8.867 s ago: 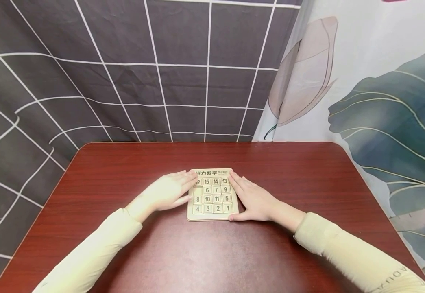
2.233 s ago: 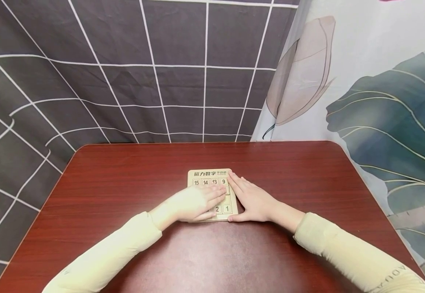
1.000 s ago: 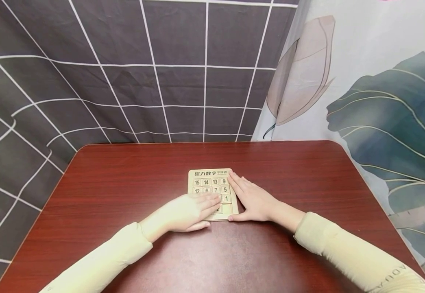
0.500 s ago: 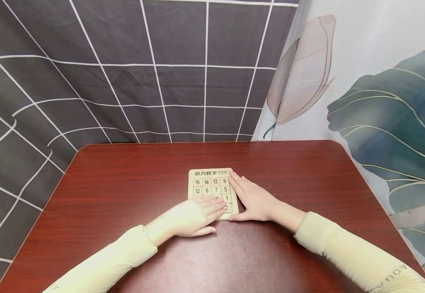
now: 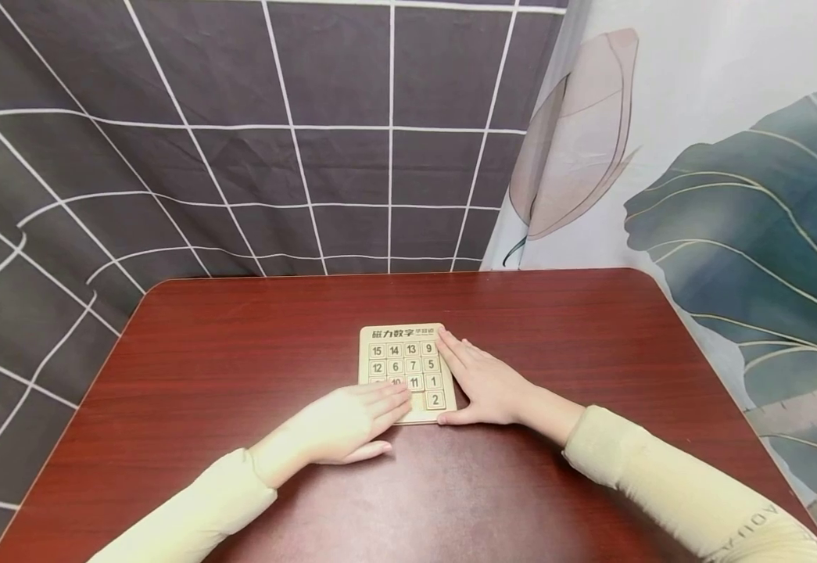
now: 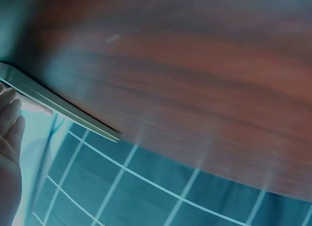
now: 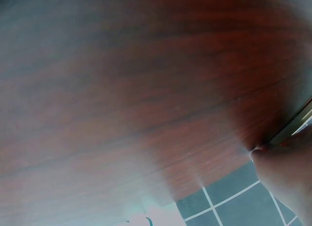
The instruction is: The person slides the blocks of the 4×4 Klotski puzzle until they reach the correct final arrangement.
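A pale wooden number slide puzzle (image 5: 405, 333) lies flat on the table, with dark characters along its top. Its upper rows read 15, 14, 13, 9 and 12, 6, 7, 5. Fingers of my left hand (image 5: 334, 426) lie straight over the lower-left tiles, hiding part of the bottom rows. Right of these fingertips an unfilled slot shows below the 11 tile (image 5: 414, 382) and left of the 2 tile (image 5: 435, 399). My right hand (image 5: 489, 387) rests along the puzzle's right edge, fingers straight at the upper corner, thumb at the lower one.
The puzzle sits on a reddish-brown wooden table (image 5: 556, 328). Behind it hangs a dark grey cloth (image 5: 345, 164) with a white grid. A white curtain (image 5: 696, 70) with leaf prints hangs at the right.
Half a second ago my left hand covered more of the bottom row; it has since drawn back left. Over the longer span several tiles changed places. My right hand has kept its place.
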A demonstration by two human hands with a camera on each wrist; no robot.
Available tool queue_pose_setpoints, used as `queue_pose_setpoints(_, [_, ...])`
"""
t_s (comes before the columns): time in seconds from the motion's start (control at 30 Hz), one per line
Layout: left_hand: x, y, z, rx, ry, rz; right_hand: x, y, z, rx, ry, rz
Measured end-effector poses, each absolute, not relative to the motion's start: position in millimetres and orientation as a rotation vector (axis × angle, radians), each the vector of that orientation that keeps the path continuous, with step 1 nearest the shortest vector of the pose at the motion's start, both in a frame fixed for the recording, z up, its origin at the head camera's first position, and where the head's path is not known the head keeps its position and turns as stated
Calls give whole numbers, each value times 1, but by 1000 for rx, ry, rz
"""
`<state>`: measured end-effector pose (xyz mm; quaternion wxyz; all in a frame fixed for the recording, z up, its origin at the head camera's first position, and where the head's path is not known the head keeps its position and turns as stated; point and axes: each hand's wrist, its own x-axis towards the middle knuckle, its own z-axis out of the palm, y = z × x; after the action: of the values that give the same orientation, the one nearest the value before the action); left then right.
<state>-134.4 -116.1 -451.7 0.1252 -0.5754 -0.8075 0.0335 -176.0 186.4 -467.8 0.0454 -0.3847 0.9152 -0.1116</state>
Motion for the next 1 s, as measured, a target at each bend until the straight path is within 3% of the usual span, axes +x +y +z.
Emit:
queue_pose_setpoints(0.23, [-127, -132, -452, -1638, -2356, 93, -176, 186, -465, -1164, 2795, -334])
queue_pose_setpoints(0.73, [-130, -112, -450, -1667, -2404, 83, -175, 186, -465, -1167, 2793, -344])
queue_pose_setpoints(1.0, [-126, -136, -448, -1616, -2366, 18, -176, 185, -467, -1146, 2790, -325])
